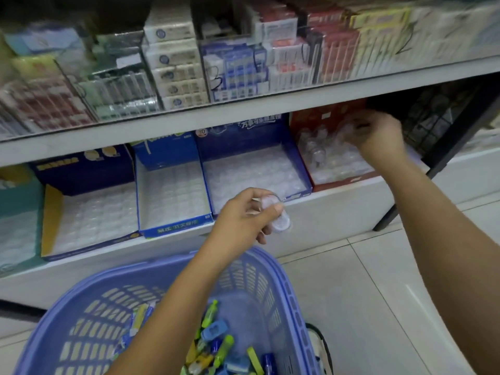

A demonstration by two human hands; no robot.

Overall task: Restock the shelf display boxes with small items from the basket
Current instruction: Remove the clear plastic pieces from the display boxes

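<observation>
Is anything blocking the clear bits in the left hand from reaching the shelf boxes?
Nothing visible does. The left hand holds the clear items just before the low front edge of the dark blue box; the right hand is aside, in the red box.

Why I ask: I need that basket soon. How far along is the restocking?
Early. Done: the red box holds some clear items. In hand: the right hand reaches into it, blurred; the left hand holds clear pieces. Left: the basket holds many coloured items, and the light-blue box looks mostly empty.
</observation>
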